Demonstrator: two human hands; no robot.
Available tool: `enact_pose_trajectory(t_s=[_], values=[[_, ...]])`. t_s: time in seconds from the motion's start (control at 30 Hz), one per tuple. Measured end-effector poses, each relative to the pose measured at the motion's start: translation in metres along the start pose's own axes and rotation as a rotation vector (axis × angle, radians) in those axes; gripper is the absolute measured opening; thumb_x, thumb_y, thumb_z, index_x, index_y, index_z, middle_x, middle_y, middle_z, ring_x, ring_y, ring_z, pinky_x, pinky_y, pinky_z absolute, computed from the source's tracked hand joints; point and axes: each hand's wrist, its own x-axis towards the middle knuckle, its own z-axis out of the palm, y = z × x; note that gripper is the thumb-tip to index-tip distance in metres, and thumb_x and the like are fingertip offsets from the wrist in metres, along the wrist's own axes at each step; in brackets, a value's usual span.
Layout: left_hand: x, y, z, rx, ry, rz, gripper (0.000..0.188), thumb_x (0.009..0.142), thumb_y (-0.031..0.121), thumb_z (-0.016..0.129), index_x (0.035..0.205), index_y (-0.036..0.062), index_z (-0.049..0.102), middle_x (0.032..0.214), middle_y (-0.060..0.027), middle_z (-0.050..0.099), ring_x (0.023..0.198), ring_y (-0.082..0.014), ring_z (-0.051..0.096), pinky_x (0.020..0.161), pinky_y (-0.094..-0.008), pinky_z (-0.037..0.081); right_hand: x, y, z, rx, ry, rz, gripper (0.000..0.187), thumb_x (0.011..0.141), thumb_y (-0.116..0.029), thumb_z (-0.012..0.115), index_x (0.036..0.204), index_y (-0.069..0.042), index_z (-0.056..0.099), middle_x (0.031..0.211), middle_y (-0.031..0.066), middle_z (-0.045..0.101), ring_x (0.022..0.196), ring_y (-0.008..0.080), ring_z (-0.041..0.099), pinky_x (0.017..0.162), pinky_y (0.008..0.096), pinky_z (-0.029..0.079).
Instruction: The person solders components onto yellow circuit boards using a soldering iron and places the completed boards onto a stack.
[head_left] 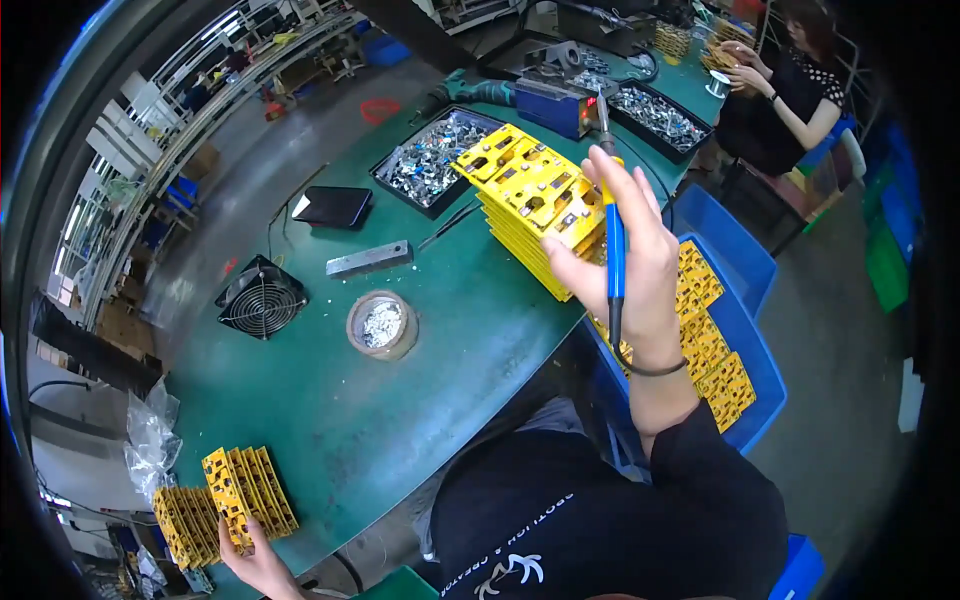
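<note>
My left hand: closed on board, near-left on worktop, apparently to steady it | my right hand: half-open, loosely holding iron; tip up, presumably sparing me heat

A black fan sits on the left of the green table, near a dark flat device and a grey bar. Crumpled clear plastic shows near left; a seated person is far right.

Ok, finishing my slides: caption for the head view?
Right hand holding a blue-handled soldering iron, left hand gripping a yellow circuit panel, at a green workbench.
</note>
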Motion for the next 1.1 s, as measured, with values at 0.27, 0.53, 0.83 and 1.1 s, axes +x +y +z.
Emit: enact_pose_trajectory(t_s=[0.27, 0.53, 0.83, 1.1], values=[[-0.01, 0.012, 0.0, -0.189, 0.072, -0.073, 0.055, 0.1, 0.017, 0.077, 0.147, -0.0038, 0.056, 0.139, -0.0161, 0.059, 0.103, -0.0193, 0.069, 0.085, -0.0314, 0.057, -0.003, 0.006, 0.006, 0.104, -0.022, 0.123, 0.076, 0.074, -0.018, 0.09, 0.142, 0.0, 0.061, 0.122, 0.0221, 0.073, 0.11, 0.0386, 0.072, 0.105, 0.0468, 0.053], [-0.039, 0.08, 0.019, -0.079, 0.188, 0.061, 0.048, 0.094, 0.006, 0.081, 0.138, 0.0008, 0.063, 0.14, -0.0142, 0.053, 0.113, -0.0199, 0.062, 0.081, -0.0301, 0.058, -0.031, -0.035, 0.003, 0.39, 0.055, -0.045, 0.063, 0.083, 0.006, 0.078, 0.142, 0.009, 0.057, 0.134, 0.0243, 0.07, 0.128, 0.0339, 0.067, 0.117, 0.0441, 0.044], [-0.114, 0.147, 0.085, -0.015, -0.295, 0.061, 0.058, 0.079, 0.011, 0.092, 0.13, 0.0016, 0.066, 0.14, -0.0216, 0.049, 0.119, -0.0358, 0.064, 0.092, -0.0384, 0.057, -0.105, -0.099, 0.047, 0.729, -0.543, -0.132, 0.052, 0.079, -0.006, 0.085, 0.127, 0.004, 0.069, 0.106, 0.0193, 0.075, 0.092, 0.0357, 0.075, 0.09, 0.0452, 0.06], [-0.148, 0.147, 0.088, 0.114, -0.44, 0.299, 0.066, 0.081, 0.014, 0.093, 0.139, 0.0019, 0.063, 0.134, -0.0138, 0.056, 0.07, -0.0114, 0.052, 0.06, -0.0273, 0.046, -0.145, -0.111, 0.071, 0.829, -0.627, -0.151, 0.053, 0.081, -0.005, 0.082, 0.13, 0.005, 0.064, 0.102, 0.0205, 0.074, 0.094, 0.0363, 0.075, 0.094, 0.0472, 0.059]])
